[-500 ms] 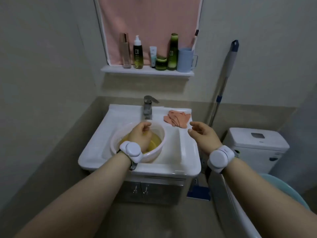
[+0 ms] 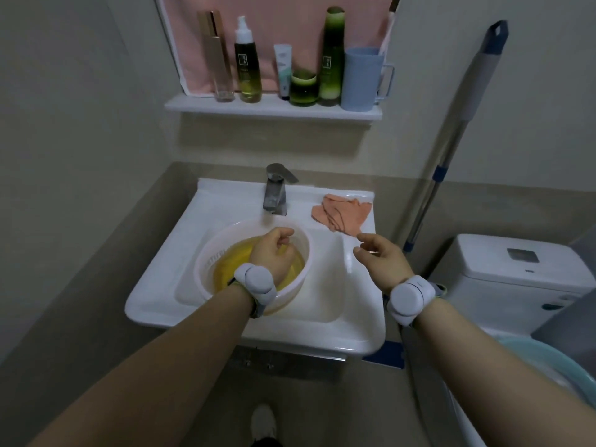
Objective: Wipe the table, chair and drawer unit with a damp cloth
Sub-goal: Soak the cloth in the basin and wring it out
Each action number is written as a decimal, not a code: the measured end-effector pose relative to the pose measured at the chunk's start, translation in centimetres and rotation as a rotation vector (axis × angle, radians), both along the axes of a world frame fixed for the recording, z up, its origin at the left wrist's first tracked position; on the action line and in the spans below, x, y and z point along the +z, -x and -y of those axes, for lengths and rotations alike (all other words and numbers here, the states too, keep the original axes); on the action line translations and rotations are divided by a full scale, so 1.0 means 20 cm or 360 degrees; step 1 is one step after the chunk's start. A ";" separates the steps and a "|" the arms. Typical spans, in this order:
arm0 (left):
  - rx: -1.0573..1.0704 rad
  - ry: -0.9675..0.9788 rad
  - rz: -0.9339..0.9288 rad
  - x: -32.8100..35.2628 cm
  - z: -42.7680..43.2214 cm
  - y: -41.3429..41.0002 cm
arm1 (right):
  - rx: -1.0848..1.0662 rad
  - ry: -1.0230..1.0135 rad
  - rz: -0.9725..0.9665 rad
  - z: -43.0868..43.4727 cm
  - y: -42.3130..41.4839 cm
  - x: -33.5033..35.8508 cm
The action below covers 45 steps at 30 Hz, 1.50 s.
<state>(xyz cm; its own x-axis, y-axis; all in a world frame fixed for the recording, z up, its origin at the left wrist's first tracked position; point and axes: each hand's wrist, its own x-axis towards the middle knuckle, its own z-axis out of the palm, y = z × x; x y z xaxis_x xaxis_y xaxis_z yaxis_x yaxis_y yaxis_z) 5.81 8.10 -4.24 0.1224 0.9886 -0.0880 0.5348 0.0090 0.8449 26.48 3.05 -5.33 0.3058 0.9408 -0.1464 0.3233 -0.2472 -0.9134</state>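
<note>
Sink [image 2: 161,304] of white ceramic filled the middle of a narrow bathroom, with a toilet cistern [image 2: 503,269] well to its right and a mop handle [image 2: 458,130] leaning on the wall between them. A pale plastic basin [image 2: 206,256] sat inside the sink bowl, just in front of the tap [image 2: 275,191], and held water with a yellow cloth [image 2: 232,256] lying soaked in it. A person's left hand [image 2: 274,253] reached down into the basin, fingers curled around a fold of the yellow cloth. The right hand [image 2: 380,256] hovered over the sink's right rim, fingers loosely bent and holding nothing. Both wrists wore white round bands [image 2: 256,282]. An orange cloth [image 2: 345,214] lay crumpled on the sink's back right corner, just beyond the right hand's fingertips and apart from them. Above, a wall shelf [image 2: 258,109] carried bottles and a blue cup [image 2: 359,80].
</note>
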 end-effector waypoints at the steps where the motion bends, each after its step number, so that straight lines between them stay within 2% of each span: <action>1: -0.0002 0.0011 0.0002 -0.02 -0.04 -0.02 | -0.0017 0.0012 -0.0007 -0.04 0.00 -0.02; 9: -0.0149 0.0166 0.0069 -0.20 -0.41 -0.10 | -0.0140 0.0130 0.0070 -0.36 -0.04 -0.11; 18: -0.0403 0.0365 0.0045 -0.38 -0.88 -0.17 | -0.0368 0.0313 -0.0013 -0.73 -0.01 -0.35; 24: -0.0457 0.0423 -0.0040 -0.50 -0.98 -0.24 | -0.0397 0.0447 -0.0010 -0.80 -0.06 -0.52; 28: -0.0395 0.0419 -0.0033 -0.54 -1.01 -0.25 | -0.0340 0.0385 0.0016 -0.90 -0.12 -0.58; 33: -0.0323 0.0446 -0.0017 -0.60 -1.02 -0.24 | -0.0109 0.0321 0.0216 -1.10 -0.18 -0.65; 35: -0.0318 0.0477 -0.0004 -0.61 -1.02 -0.23 | -0.0021 0.0421 0.0410 -1.15 -0.21 -0.68; 39: -0.0267 0.0486 0.0009 -0.64 -1.01 -0.23 | 0.0150 0.0652 0.0604 -1.19 -0.23 -0.77; 45: -0.0210 0.0454 0.0033 -0.64 -0.98 -0.26 | 0.0091 0.0667 0.0692 -1.22 -0.27 -0.79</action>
<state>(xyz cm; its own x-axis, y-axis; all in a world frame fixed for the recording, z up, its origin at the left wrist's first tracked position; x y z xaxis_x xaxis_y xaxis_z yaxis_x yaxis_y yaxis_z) 11.05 27.72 -16.99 0.2526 0.8999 -0.3555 0.5300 0.1787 0.8290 31.94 27.39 -21.22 0.3715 0.8468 -0.3807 0.6685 -0.5285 -0.5232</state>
